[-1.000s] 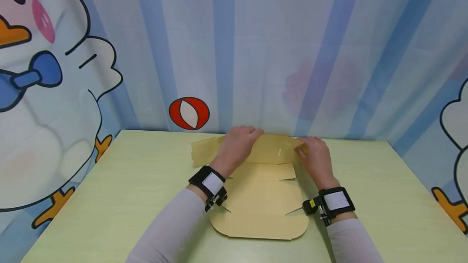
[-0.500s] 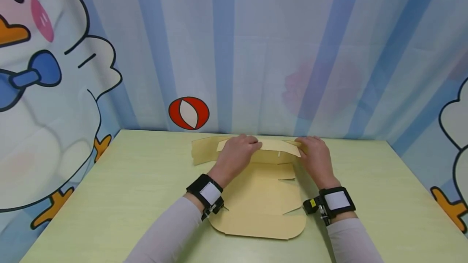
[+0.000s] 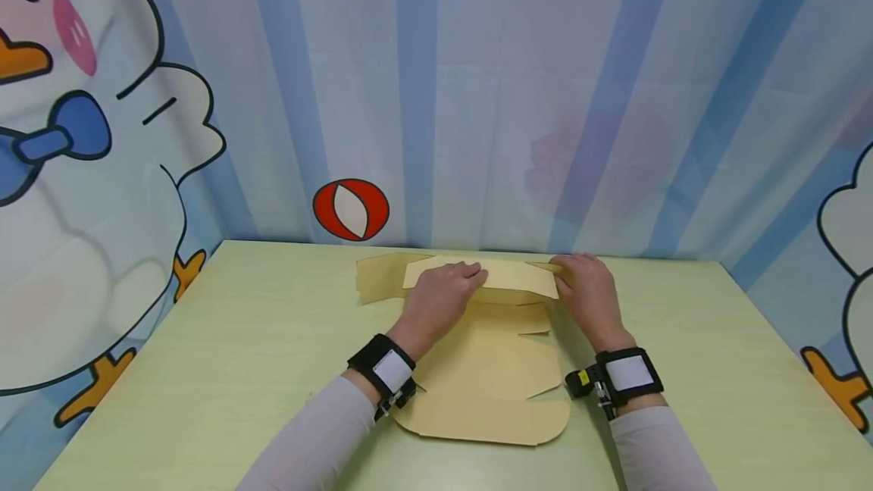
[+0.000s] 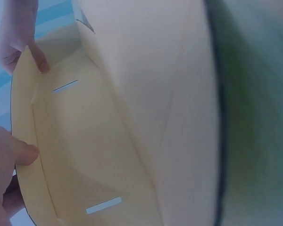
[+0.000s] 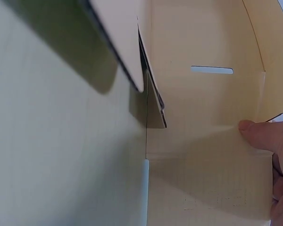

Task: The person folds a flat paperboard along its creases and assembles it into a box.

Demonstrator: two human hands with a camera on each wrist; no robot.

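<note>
A tan unfolded cardboard box [image 3: 487, 358] lies on the table, its rounded front flap towards me and its far wall raised. My left hand [image 3: 439, 295] pinches the folded-over top flap [image 3: 514, 275] of that wall; in the left wrist view its thumb [image 4: 26, 154] lies on the inner side. At the wall's right end my right hand [image 3: 588, 290] grips the cardboard, its thumb [image 5: 257, 133] pressing the inner face in the right wrist view. Two narrow slots show in the wall, one being the lower slot [image 4: 104, 205]. Most of my fingers are hidden behind the cardboard.
The pale yellow-green table [image 3: 273, 339] reaches back to a blue striped cloth backdrop [image 3: 477, 97] with cartoon prints. A side flap [image 3: 382, 279] sticks out to the left of the raised wall. Wrist cameras on black straps are on both arms.
The far wall's top flap has folded over towards me and angled down. My left hand has drawn slightly nearer and lower with it. The right hand has stayed nearly in place.
</note>
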